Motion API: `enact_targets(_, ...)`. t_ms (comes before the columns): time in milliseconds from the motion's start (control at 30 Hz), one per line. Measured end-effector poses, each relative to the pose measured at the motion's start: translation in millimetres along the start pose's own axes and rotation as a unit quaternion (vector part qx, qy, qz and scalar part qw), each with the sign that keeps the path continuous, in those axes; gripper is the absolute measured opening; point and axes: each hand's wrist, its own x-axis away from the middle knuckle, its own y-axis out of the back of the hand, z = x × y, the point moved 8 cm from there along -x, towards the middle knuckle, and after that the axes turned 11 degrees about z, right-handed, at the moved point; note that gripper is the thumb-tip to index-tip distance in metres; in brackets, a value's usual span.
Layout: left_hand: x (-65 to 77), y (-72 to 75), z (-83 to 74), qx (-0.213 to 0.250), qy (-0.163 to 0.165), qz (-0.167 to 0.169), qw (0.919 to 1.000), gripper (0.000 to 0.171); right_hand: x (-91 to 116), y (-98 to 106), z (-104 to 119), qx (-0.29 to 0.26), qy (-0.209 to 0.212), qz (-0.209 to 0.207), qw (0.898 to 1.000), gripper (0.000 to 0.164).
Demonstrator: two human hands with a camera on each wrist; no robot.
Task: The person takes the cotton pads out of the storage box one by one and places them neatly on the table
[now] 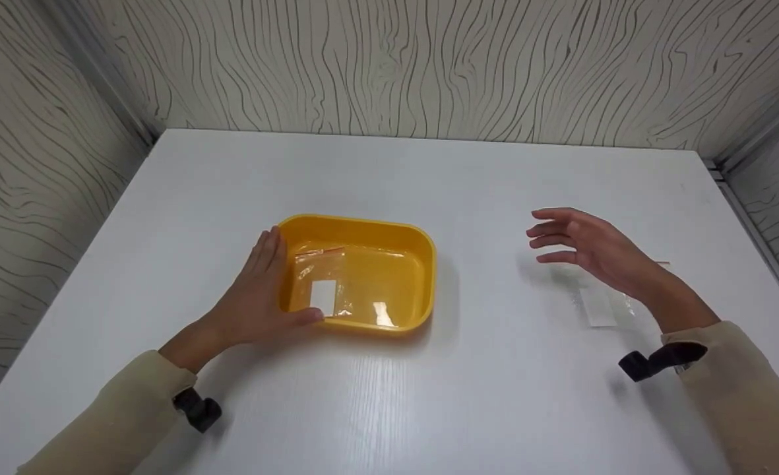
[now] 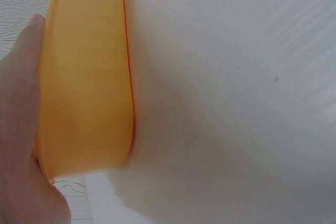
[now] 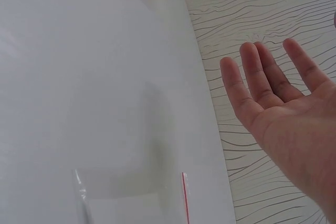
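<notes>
In the head view my left hand (image 1: 247,307) grips the left end of a yellow plastic bin (image 1: 425,297). Its fingers lie along the bin's left side and its thumb reaches over the front rim. Inside the bin, at the left, lies a clear zip bag (image 1: 303,270) with a white card (image 1: 323,297). My right hand (image 1: 600,247) hovers over the right part of the table, fingers spread and loosely bent, holding nothing. Beneath it, partly hidden, a second clear zip bag (image 1: 623,310) with a white piece (image 1: 597,307) lies on the table; its red strip (image 3: 185,198) shows in the right wrist view.
The white table (image 1: 389,409) carries the bin and the second bag. Wood-grain patterned panels (image 1: 389,66) stand behind the table and at both sides. A black wrist mount (image 1: 198,409) sits on the left sleeve and another black mount (image 1: 659,359) on the right.
</notes>
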Motion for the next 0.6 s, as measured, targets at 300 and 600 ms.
enact_targets(300,0.1,0.3,-0.3,-0.003,-0.011,-0.007,0.9999,0.131,-14,-8,7,0.0,0.009,0.016,1.0,0.042)
enact_targets(600,0.2,0.9,-1.0,-0.001,-0.011,-0.008,0.9999,0.131,-29,-18,13,0.004,0.005,0.027,1.0,0.041)
